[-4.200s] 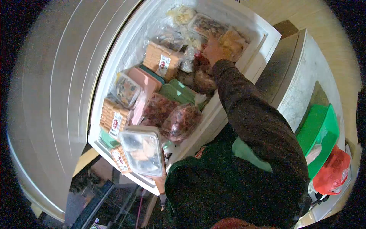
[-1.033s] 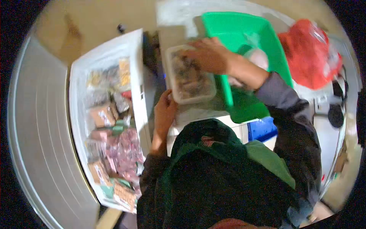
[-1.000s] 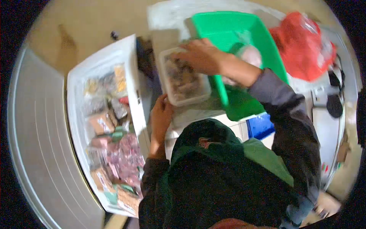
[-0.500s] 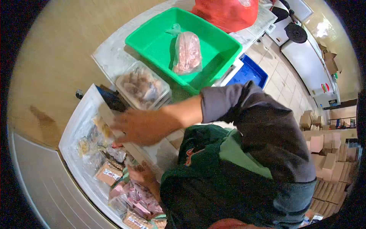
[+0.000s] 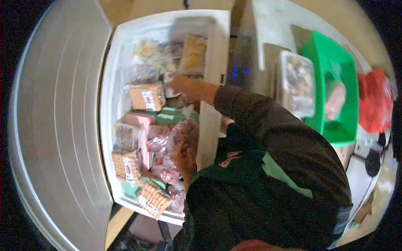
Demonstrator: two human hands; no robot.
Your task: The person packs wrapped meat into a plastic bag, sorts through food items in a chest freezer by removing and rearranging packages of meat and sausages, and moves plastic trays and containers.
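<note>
An open chest freezer [image 5: 214,67] holds bagged frozen food, seen from above. My right hand [image 5: 188,88] reaches over its side into the upper part, near a yellow packet [image 5: 193,52] and a clear-wrapped pack of brown sausage-like pieces [image 5: 144,98]. Its fingers are smeared by motion, so any hold on the wrapping there cannot be made out. Lower down, my left hand [image 5: 185,157] is at the clear bags of red meat [image 5: 161,140], close to the freezer's near wall. The fingers of that hand blend with the dark meat bags. Green packs [image 5: 169,116] lie between the hands.
A grey panel [image 5: 63,125] stands left of the freezer. On the right, a white worktop [image 5: 272,25] carries a clear tub of frozen pieces [image 5: 298,83] and a green tray [image 5: 351,100] with a bagged pink block [image 5: 335,98]. A red bag [image 5: 374,100] is beyond.
My view has swung toward the freezer, bringing much more of its inside into sight. My right hand has gone from above the freezer's edge to down among the packets; my left remains inside.
</note>
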